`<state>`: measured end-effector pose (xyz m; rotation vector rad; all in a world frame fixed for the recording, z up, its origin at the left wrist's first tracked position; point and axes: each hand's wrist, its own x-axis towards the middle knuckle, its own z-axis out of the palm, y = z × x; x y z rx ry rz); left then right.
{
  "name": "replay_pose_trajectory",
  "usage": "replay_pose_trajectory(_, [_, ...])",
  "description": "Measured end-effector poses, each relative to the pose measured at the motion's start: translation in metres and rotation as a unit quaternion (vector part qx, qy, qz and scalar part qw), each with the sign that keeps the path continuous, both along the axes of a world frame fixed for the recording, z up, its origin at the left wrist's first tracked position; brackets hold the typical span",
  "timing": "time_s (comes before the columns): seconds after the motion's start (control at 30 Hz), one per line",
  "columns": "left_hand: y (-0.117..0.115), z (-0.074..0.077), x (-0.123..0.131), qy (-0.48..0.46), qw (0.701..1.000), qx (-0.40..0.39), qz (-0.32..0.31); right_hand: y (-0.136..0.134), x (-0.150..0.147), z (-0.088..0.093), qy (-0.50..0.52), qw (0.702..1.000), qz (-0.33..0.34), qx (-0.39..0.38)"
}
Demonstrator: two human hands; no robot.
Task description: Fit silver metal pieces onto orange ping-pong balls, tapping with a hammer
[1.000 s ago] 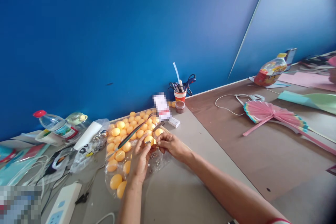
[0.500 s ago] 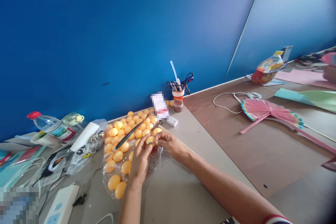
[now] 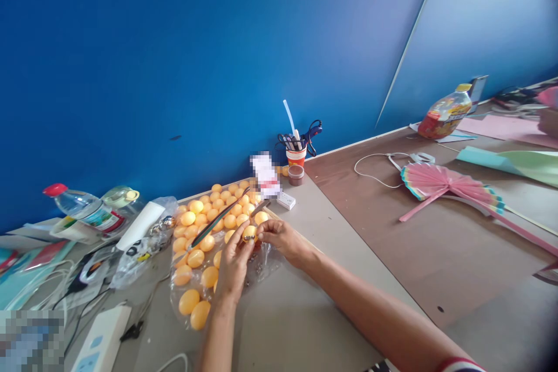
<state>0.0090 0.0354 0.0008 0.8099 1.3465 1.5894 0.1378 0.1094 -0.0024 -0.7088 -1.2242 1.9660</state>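
Observation:
An orange ping-pong ball [image 3: 249,232] is held between the thumb and fingers of my left hand [image 3: 233,267]. Small shiny metal balls [image 3: 249,238] show on the side of it facing me. At its right edge, my right hand [image 3: 283,241] has its thumb and fingertips pinched together; whatever is between them is too small to make out. Under and beyond both hands lies a clear plastic bag of orange ping-pong balls [image 3: 183,275]. Dark-handled tweezers [image 3: 213,224] rest across that bag. More tiny metal pieces [image 3: 260,264] lie in clear plastic below my right hand.
A paper cup of tools [image 3: 296,156], a small round tub [image 3: 295,175] and a little white box [image 3: 286,201] stand near the wall. Leftward are a red-capped bottle [image 3: 87,210], a power strip [image 3: 102,340] and cables. A pink paper fan [image 3: 449,183] and drink bottle [image 3: 444,113] lie rightward.
Both hands stay almost where they were. The ball has turned slightly in my fingers, and the metal balls on it show a little differently.

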Motion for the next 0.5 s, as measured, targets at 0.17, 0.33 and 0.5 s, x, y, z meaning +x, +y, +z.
replay_pose_trajectory(0.17, [-0.0022, 0.0039, 0.0027, 0.104, 0.994, 0.002, 0.017, -0.0020, 0.0028, 0.0043, -0.022, 1.000, -0.013, -0.008])
replay_pose_trajectory(0.33, [-0.0029, -0.0014, -0.0041, 0.200, 0.979, -0.012, -0.024, -0.0017, 0.0040, 0.0061, -0.030, 0.999, -0.021, -0.017])
replay_pose_trajectory(0.5, [-0.0016, -0.0050, -0.0053, 0.199, 0.979, -0.005, -0.037, -0.0003, 0.0035, 0.0039, -0.036, 0.999, -0.025, -0.019])
